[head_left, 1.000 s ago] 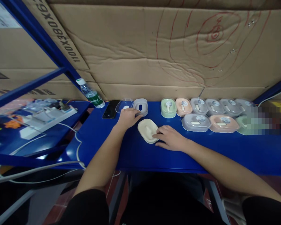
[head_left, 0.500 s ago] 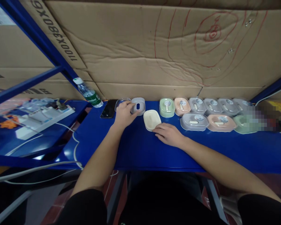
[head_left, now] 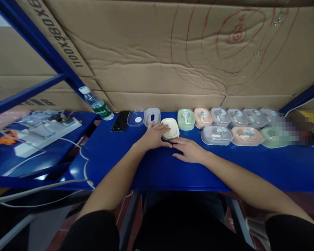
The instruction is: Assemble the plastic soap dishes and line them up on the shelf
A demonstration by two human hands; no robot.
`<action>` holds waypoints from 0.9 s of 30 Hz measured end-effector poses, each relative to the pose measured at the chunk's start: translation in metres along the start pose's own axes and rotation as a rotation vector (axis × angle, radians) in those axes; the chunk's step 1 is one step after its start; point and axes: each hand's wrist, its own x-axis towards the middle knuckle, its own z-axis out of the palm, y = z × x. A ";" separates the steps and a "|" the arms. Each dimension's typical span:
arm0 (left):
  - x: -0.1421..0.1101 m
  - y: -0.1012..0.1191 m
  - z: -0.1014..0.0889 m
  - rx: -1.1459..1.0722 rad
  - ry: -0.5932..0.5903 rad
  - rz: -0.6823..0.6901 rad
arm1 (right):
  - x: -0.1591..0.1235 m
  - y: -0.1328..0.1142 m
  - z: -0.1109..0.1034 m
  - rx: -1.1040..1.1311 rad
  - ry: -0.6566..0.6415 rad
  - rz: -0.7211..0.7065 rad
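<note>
A cream rounded shallow tray [head_left: 173, 126] lies on the blue table in front of me. My left hand [head_left: 156, 136] reaches over its left side, fingers spread on the rim and thumb out along the front. Close to the tray's front edge, my right hand [head_left: 188, 150] rests with fingers stretched and thumb apart; whether its fingertips touch the rim I cannot tell. Behind my left hand sits a grey rounded part [head_left: 149, 113] with an oval slot. Left of that is a clear lid [head_left: 132, 118] bearing a round white sticker.
Green [head_left: 186, 122], peach [head_left: 203, 122] and grey lidded boxes [head_left: 216, 138] stand in two rows to the right. A black phone [head_left: 119, 122] and a water bottle [head_left: 98, 104] are at the left. Behind rises a cardboard wall [head_left: 136, 80]. A power strip [head_left: 47, 137] lies farther left.
My left hand has come right and nearer, from the grey slotted part to the cream tray. The tray sits slightly farther back. The clear lid now shows fully; my right hand has barely shifted.
</note>
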 end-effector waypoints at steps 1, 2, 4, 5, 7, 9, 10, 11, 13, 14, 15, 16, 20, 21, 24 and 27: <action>0.001 -0.002 0.000 0.010 0.023 -0.010 | 0.000 0.001 -0.001 -0.004 0.010 -0.002; 0.001 -0.003 0.000 0.024 0.051 -0.023 | -0.001 0.002 -0.001 -0.014 0.022 -0.006; 0.001 -0.006 0.000 0.060 0.115 -0.051 | -0.002 0.004 -0.004 -0.044 0.051 -0.014; 0.002 -0.007 0.000 0.076 0.146 -0.059 | -0.003 0.006 -0.006 -0.064 0.071 -0.008; 0.002 -0.007 0.001 0.098 0.186 -0.052 | -0.006 0.011 -0.009 -0.111 0.114 0.031; 0.003 -0.007 0.001 0.105 0.203 -0.022 | -0.008 0.017 -0.013 -0.167 0.149 0.104; 0.003 -0.007 0.001 0.109 0.210 -0.010 | -0.009 0.020 -0.014 -0.198 0.162 0.151; 0.004 -0.006 0.001 0.115 0.217 -0.006 | -0.009 0.024 -0.014 -0.230 0.171 0.200; 0.004 -0.006 0.002 0.141 0.230 -0.025 | -0.009 0.029 -0.015 -0.279 0.181 0.288; 0.005 -0.007 0.002 0.156 0.231 -0.044 | -0.009 0.030 -0.014 -0.294 0.179 0.319; 0.005 -0.007 0.003 0.167 0.226 -0.065 | -0.008 0.030 -0.014 -0.304 0.170 0.337; 0.005 -0.009 0.004 0.173 0.219 -0.085 | -0.008 0.029 -0.015 -0.312 0.159 0.343; 0.007 -0.014 0.009 0.169 0.238 -0.179 | -0.005 0.021 -0.018 -0.347 0.202 0.349; 0.008 -0.015 0.010 0.167 0.254 -0.200 | -0.004 0.019 -0.019 -0.352 0.235 0.349; 0.010 -0.013 0.011 0.165 0.291 -0.232 | -0.004 0.016 -0.017 -0.375 0.271 0.322; 0.010 -0.010 0.011 0.153 0.327 -0.220 | -0.006 0.017 -0.014 -0.376 0.214 0.313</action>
